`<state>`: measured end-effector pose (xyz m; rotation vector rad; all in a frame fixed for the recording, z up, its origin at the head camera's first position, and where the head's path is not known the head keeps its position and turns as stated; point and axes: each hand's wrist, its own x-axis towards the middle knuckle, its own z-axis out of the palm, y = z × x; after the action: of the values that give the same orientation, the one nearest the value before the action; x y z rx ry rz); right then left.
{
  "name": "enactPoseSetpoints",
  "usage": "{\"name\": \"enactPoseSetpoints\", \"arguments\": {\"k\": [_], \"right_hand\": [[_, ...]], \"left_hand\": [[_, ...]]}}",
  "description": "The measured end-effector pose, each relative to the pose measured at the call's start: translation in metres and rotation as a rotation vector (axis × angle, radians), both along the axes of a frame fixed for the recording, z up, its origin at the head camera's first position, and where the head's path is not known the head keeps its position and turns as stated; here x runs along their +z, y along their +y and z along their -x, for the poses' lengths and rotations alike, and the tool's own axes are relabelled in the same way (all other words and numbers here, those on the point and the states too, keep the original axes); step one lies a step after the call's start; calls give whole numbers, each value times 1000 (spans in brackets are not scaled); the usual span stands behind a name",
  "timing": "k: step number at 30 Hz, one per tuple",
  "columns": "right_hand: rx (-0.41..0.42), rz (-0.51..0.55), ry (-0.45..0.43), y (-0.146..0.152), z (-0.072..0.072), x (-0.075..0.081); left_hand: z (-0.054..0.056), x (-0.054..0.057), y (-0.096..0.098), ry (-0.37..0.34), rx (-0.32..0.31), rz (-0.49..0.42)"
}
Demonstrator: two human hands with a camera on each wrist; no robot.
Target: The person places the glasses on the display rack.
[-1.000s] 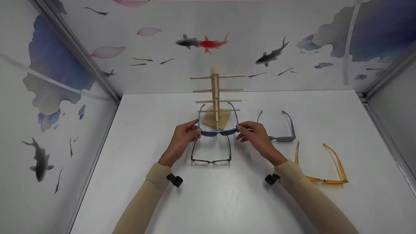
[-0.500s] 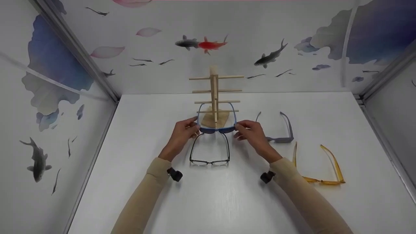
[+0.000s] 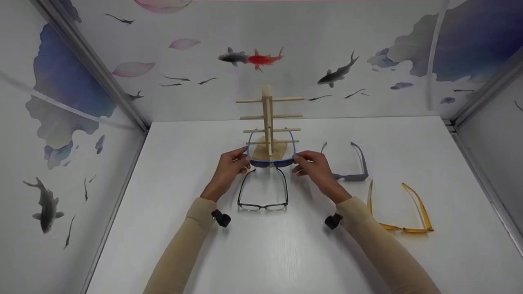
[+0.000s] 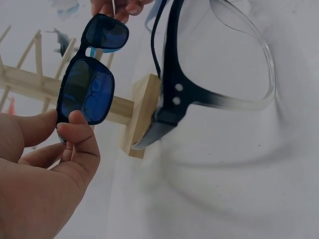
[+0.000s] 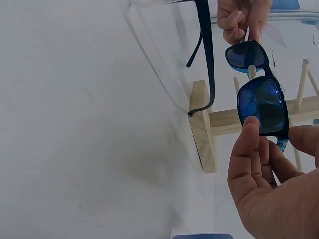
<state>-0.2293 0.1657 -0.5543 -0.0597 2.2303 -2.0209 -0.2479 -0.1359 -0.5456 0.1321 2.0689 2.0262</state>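
Both hands hold a pair of blue sunglasses [image 3: 260,163] in front of a wooden display stand [image 3: 267,112], with the temples reaching past either side of its post. The left hand [image 3: 229,168] pinches one end of the frame between thumb and fingers. At the opposite end, the right hand [image 3: 316,166] pinches it likewise. In the right wrist view, a wooden peg [image 5: 252,70] shows at the bridge, between the dark blue lenses. The stand's square base [image 4: 142,117] sits on the table, below the sunglasses.
Black-framed clear eyeglasses [image 3: 262,207] lie on the white table [image 3: 265,249], between the forearms. Grey glasses [image 3: 355,177] and amber glasses [image 3: 414,230] lie to the right, partly behind the right arm. A wall [image 3: 196,98] printed with fish rises behind the stand.
Both hands have carried the sunglasses a little forward, closer to the stand's post and lowest peg. The head view has tilted slightly. The other glasses stay in place.
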Motion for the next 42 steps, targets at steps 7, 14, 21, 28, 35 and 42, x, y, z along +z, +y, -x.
{"name": "enactPoseSetpoints", "arguments": {"k": [7, 14, 21, 28, 35, 42], "right_hand": [[0, -10, -1, 0, 1, -3], [-3, -4, -3, -3, 1, -3], [-7, -4, -16, -4, 1, -4], [4, -3, -19, -1, 1, -6], [11, -46, -29, 3, -3, -10], [33, -90, -33, 7, -18, -10]], "left_hand": [[2, -3, 1, -2, 2, 8], [3, -5, 0, -22, 14, 3], [4, -8, 0, -32, 10, -1], [5, -9, 0, -26, 10, 15], [1, -10, -6, -35, 16, 33], [-6, -9, -16, -48, 37, 44]]}}
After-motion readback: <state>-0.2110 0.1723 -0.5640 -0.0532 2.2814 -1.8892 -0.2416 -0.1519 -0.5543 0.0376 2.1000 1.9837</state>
